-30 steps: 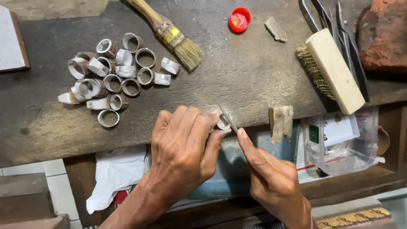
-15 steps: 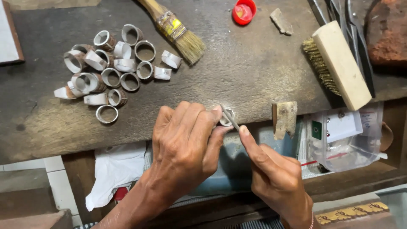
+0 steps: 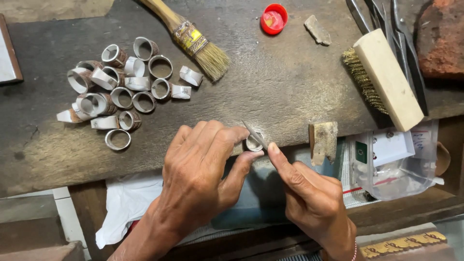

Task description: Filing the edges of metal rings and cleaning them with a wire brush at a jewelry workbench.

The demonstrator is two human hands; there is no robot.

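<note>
left hand [image 3: 200,176] pinches a small metal ring [image 3: 253,143] at the table [image 3: 270,92] edge; right hand [image 3: 309,200] grips a thin file [image 3: 254,134] slanting up-left across it, between both hands

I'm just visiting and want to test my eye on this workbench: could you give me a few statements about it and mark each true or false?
1. The left hand pinches a small metal ring at the bench edge. True.
2. The right hand holds a hammer. False: it holds a thin metal tool against the ring.
3. A pile of metal rings lies at the bench's upper left. True.
4. The paintbrush lies under the wire brush. False: they lie far apart.
5. The bottle cap is blue. False: it is red.
</note>
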